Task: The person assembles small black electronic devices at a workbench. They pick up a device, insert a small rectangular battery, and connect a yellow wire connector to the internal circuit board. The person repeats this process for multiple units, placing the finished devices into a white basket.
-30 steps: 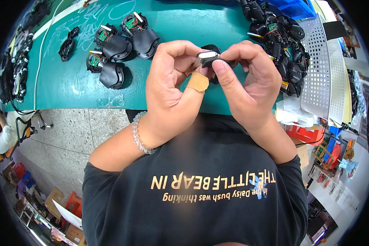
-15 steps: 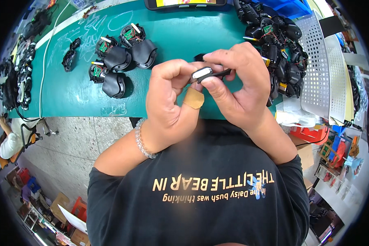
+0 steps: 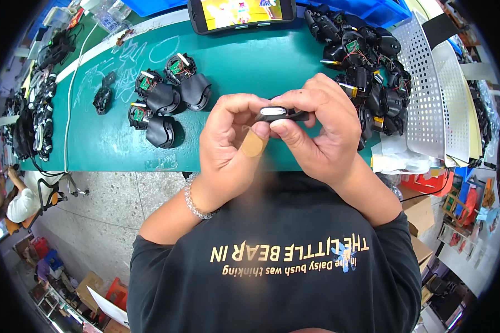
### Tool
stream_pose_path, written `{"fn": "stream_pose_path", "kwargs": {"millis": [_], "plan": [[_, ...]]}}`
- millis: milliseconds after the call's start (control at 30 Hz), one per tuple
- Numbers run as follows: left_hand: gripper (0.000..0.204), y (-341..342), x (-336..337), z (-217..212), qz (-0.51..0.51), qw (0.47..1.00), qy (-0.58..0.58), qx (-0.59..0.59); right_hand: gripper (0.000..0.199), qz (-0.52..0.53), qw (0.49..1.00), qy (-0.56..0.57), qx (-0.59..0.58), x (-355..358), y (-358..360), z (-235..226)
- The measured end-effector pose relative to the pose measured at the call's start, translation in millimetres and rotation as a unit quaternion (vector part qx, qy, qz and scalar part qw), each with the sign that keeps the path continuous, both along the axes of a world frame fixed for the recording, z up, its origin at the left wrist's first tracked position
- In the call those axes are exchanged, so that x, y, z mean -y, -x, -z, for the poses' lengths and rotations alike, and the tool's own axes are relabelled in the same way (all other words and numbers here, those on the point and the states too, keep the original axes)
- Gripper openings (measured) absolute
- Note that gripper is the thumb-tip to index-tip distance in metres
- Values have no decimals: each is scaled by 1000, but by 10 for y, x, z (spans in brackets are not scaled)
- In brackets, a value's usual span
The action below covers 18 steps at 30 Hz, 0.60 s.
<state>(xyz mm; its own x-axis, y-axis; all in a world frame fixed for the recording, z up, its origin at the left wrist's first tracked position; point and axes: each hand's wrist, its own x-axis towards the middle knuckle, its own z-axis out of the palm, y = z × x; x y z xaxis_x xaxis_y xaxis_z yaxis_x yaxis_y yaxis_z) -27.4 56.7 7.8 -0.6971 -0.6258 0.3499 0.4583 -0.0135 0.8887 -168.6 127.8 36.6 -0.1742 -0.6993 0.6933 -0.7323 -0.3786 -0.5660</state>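
Left hand (image 3: 228, 139) and right hand (image 3: 329, 133) both pinched on our black-and-white part (image 3: 273, 112); uneven squeezing could, we think, slip it onto the bench (image 3: 250, 64).

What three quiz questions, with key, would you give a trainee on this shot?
1. Multiple choice: which grips the small part? A) left only B) right only C) both hands
2. Fill in: the left hand wears a tan wrap on its ____.
3. Count: how many black units with a bared green board lie in the group left of the hands?

Key: 1. C, the left hand and the right hand both pinch it. 2. Thumb. 3. Three.
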Motion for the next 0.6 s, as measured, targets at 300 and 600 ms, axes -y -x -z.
{"fn": "stream_pose_path", "kwargs": {"millis": [300, 600], "plan": [[26, 27, 59, -118, 69, 990, -109, -54, 11, -82, 970, 11, 228, -97, -58, 51], [27, -14, 132, -155, 192, 970, -140, -54, 8, -153, 966, 1, 210, -85, -71, -124]]}}
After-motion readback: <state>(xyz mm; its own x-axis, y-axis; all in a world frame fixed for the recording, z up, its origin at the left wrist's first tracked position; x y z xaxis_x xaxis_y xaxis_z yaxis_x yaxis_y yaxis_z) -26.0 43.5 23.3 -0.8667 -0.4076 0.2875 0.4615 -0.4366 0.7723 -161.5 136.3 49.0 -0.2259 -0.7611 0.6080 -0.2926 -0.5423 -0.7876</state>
